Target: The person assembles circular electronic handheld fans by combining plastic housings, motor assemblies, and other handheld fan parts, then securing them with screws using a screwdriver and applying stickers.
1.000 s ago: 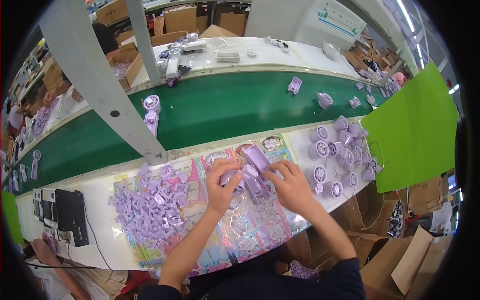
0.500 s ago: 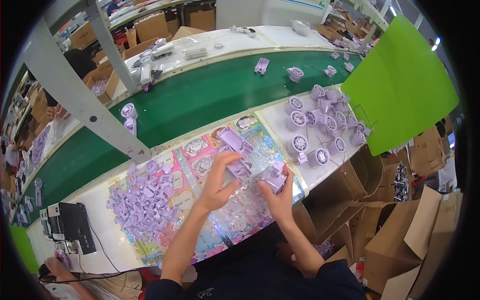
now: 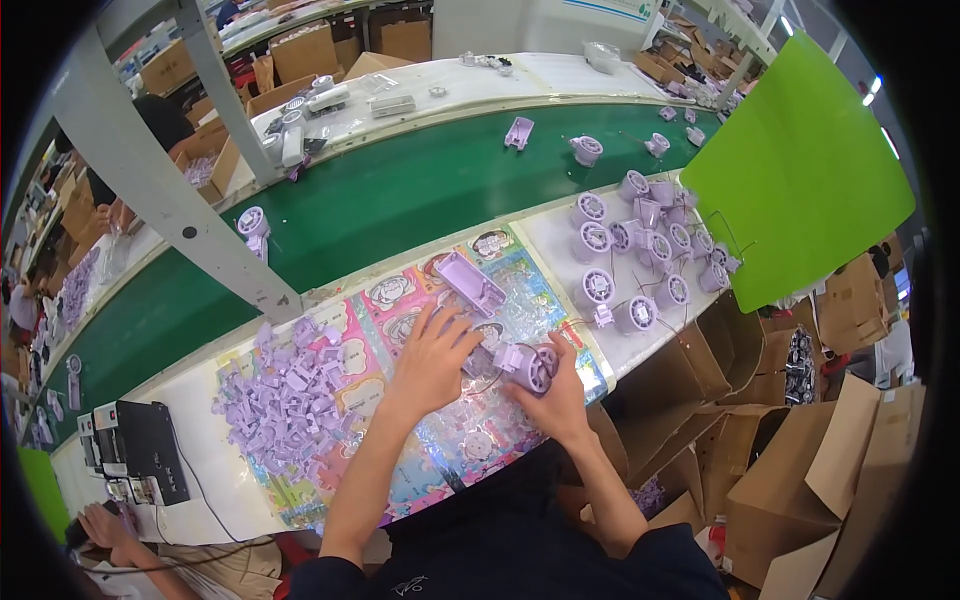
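Observation:
My right hand (image 3: 562, 400) is closed around a light purple round fan housing (image 3: 530, 366), with its ring-shaped face turned to the right and a small block on its left side. Left of it, my left hand (image 3: 432, 360) lies palm down with its fingers bent over a light purple plastic shell (image 3: 478, 364), mostly hidden beneath them. The thumb is out of sight. Just beyond my left fingers, an open, trough-shaped purple shell (image 3: 468, 283) rests on the colourful printed mat (image 3: 425, 465).
A heap of small purple parts (image 3: 285, 400) lies at left on the mat. Several fan housings with wires (image 3: 640, 312) stand at right, before a green panel (image 3: 800, 180). Beyond runs a green conveyor belt (image 3: 400, 195) carrying purple parts. Cardboard boxes (image 3: 790, 460) stand at lower right; a co-worker's hand (image 3: 105, 530) is at lower left.
My left hand has come down over the nearer shell, which sits slightly closer to me. My right hand has turned the fan housing so its ring face shows, and shifted it slightly left.

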Demonstrator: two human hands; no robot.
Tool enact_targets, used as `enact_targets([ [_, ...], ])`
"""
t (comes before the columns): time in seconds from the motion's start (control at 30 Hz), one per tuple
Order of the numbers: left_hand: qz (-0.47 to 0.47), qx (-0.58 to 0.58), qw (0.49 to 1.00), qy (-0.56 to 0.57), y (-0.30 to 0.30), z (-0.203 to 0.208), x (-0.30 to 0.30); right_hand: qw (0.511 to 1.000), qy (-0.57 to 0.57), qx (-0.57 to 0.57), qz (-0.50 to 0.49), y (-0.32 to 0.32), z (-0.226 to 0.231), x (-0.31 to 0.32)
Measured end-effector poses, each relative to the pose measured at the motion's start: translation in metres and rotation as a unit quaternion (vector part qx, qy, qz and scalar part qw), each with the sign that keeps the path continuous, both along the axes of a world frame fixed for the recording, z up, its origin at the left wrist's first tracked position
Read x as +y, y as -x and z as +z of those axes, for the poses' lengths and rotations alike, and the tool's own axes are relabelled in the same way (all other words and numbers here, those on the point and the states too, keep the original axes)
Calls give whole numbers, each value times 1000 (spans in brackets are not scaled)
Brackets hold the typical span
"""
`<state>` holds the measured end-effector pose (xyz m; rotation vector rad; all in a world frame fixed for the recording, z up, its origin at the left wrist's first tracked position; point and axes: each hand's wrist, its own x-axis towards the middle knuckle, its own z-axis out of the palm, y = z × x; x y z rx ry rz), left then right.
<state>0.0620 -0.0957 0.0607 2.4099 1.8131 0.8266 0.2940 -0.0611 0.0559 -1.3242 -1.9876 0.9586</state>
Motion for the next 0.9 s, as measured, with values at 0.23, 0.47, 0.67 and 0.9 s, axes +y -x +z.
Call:
enact_targets([
  [0.23, 10, -122, 988, 95, 1, 5, -10, 983, -171, -28, 64, -3, 10, 11],
  [0.47, -3, -146, 982, 120, 4, 2, -10, 967, -214, -85, 110, 7, 25, 19],
  [0.67, -10, -210, 966, 149, 4, -2, -9, 942, -290, -92, 141, 10, 38, 24],
  [0.9, -69, -304, 929, 200, 15, 0, -5, 916, -343, -127, 163, 16, 57, 27],
])
